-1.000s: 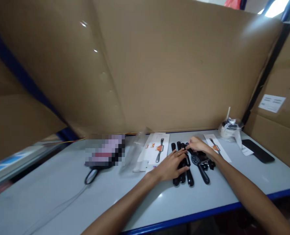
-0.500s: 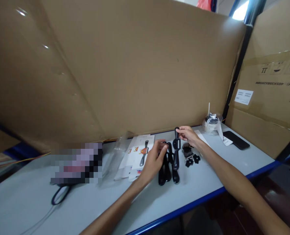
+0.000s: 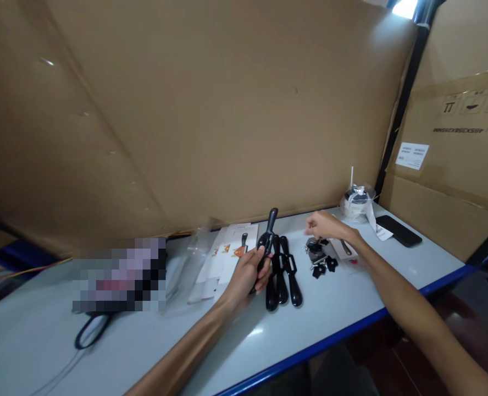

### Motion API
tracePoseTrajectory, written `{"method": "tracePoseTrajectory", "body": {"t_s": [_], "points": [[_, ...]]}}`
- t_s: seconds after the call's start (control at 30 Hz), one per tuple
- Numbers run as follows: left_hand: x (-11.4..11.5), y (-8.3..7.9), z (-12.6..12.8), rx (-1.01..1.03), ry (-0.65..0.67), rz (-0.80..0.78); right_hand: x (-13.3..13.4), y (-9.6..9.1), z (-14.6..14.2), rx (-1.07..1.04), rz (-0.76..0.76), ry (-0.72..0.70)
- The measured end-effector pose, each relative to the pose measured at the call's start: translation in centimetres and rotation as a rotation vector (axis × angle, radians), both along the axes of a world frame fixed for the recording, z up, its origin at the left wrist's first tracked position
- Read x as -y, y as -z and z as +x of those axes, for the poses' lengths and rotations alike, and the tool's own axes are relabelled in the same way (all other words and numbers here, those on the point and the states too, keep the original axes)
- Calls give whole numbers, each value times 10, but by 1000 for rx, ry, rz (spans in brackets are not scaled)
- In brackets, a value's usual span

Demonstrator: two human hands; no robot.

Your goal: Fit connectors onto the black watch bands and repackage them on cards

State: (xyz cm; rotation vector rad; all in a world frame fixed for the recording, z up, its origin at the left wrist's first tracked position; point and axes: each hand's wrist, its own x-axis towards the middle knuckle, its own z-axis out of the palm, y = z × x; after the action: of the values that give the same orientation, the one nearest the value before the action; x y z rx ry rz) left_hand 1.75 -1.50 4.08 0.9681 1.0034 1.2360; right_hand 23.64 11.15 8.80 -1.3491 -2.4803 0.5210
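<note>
My left hand (image 3: 248, 269) is closed around the middle of a black two-handled spokeshave body (image 3: 272, 221), one handle pointing up and away. Just right of it, several more black spokeshave bodies (image 3: 295, 287) lie side by side on the table. My right hand (image 3: 324, 224) hovers over the far side of a small heap of metal blades, screws and black star-shaped pieces (image 3: 320, 269). Its fingers are curled together, and whatever they may hold is hidden.
Printed sheets (image 3: 227, 253) with a spokeshave picture and a clear plastic bag (image 3: 194, 253) lie to the left. Farther left is a pixelated object with a black loop (image 3: 93, 331). A bagged cup (image 3: 356, 203) and a dark phone (image 3: 398, 231) occupy the right. Cardboard (image 3: 227, 110) rises behind.
The spokeshave body that my right hand held upright is now in my left hand, farther left. My right hand has let go of it and moved over the small parts.
</note>
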Motion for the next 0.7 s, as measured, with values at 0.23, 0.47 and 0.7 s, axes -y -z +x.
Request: {"method": "tracePoseTrajectory", "body": {"t_s": [0.23,0.47,0.7], "points": [[0,9,-1,101,-35,-11,3,1,4,414,-82,-15],[-3,9,0,48,-54,26,-12,19,1,309,-58,-43],[1,7,1,95,-58,-26,-25,28,4,72,-39,93]]}}
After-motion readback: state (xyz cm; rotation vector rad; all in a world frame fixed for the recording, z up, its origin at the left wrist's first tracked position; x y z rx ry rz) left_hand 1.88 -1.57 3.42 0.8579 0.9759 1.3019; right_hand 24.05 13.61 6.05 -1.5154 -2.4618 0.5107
